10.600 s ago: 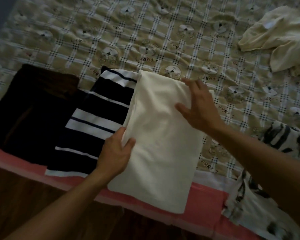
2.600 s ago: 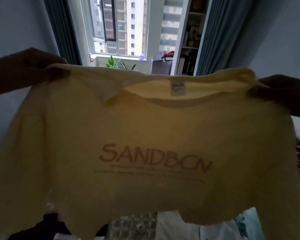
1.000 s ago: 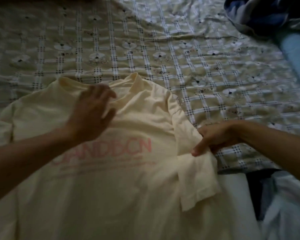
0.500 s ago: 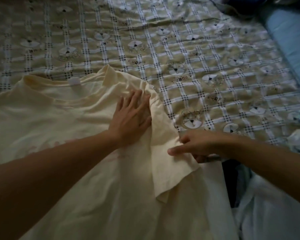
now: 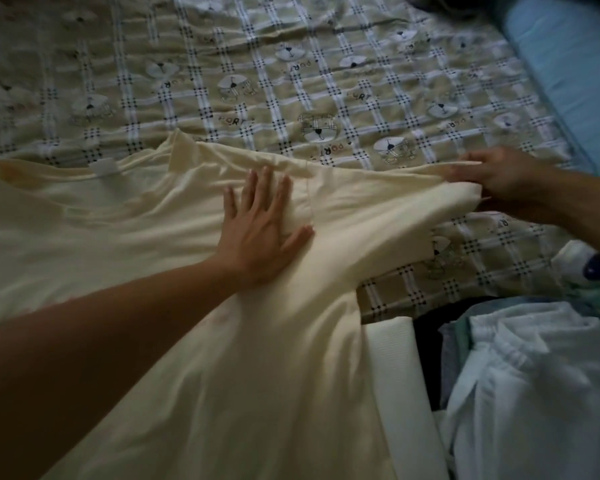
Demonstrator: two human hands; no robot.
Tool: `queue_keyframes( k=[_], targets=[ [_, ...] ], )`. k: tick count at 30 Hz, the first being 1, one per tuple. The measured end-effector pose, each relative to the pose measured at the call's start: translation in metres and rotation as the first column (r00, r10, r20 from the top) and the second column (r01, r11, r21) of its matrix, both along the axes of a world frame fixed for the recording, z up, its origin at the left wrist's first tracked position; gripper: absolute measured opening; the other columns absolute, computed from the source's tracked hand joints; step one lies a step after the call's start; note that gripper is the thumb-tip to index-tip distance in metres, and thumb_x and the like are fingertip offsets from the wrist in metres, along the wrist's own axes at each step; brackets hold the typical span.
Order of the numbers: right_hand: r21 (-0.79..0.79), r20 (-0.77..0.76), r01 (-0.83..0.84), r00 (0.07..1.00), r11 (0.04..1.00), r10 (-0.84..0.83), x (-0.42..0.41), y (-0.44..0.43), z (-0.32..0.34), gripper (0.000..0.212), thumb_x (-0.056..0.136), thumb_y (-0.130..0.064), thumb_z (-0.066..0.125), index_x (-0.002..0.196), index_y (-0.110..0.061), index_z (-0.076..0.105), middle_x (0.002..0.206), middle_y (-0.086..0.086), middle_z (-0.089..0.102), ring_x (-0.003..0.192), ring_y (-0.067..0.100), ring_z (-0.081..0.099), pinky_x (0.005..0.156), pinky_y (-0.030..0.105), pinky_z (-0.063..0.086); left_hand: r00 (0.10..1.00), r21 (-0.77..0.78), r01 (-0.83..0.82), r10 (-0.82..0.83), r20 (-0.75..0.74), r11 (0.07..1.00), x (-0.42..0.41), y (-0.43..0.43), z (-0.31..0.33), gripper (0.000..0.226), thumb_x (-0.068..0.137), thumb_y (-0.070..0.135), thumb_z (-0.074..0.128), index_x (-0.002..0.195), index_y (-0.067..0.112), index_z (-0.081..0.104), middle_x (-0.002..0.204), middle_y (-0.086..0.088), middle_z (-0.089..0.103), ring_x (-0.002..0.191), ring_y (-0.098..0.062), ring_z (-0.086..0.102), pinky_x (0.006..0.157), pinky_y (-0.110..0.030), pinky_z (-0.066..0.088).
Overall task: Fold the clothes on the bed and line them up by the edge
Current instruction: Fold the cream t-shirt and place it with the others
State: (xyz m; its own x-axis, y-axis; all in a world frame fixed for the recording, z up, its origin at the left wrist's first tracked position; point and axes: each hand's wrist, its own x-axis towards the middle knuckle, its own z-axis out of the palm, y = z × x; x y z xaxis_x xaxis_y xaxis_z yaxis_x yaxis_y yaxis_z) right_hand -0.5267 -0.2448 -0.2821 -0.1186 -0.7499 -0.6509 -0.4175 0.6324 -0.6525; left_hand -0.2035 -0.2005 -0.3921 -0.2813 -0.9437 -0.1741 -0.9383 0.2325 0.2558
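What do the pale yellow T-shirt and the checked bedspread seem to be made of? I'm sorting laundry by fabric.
The pale yellow T-shirt looks like soft, matte cotton-type jersey: it drapes in loose ripples, and its sleeve stretches where the right hand pulls it while the left hand presses flat. The checked bedspread seems a thicker, matte woven or quilted cloth with printed bears; its creases are shallow. Exact fibres cannot be told.

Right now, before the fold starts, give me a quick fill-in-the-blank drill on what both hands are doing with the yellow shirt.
1. The left hand lies ____ on the yellow shirt, fingers spread.
2. The right hand pulls the shirt's ____ out to the side.
3. The shirt is spread on a ____ bedsheet printed with bears.

Missing words: flat; sleeve; checked
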Motion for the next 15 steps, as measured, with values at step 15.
queue_keyframes(
  k=[15],
  targets=[
    [0.053, 0.248, -0.014, 0.969, 0.998, 0.000, 0.009, 0.043, -0.030, 0.101, 0.023, -0.047, 0.097, 0.112, -0.010, 0.064, 0.112, 0.012, 0.063, 0.093, 0.025, 0.065, 0.071, 0.035, 0.060, 0.965, -0.045, 0.251, -0.254, -0.068, 0.967, -0.025, 0.043, -0.003, 0.077, 0.097, 0.064, 0.016, 0.158, 0.019, 0.002, 0.166, -0.005, -0.006, 0.152, -0.021, -0.013, 0.122, -0.050, 0.000]
  ],
)
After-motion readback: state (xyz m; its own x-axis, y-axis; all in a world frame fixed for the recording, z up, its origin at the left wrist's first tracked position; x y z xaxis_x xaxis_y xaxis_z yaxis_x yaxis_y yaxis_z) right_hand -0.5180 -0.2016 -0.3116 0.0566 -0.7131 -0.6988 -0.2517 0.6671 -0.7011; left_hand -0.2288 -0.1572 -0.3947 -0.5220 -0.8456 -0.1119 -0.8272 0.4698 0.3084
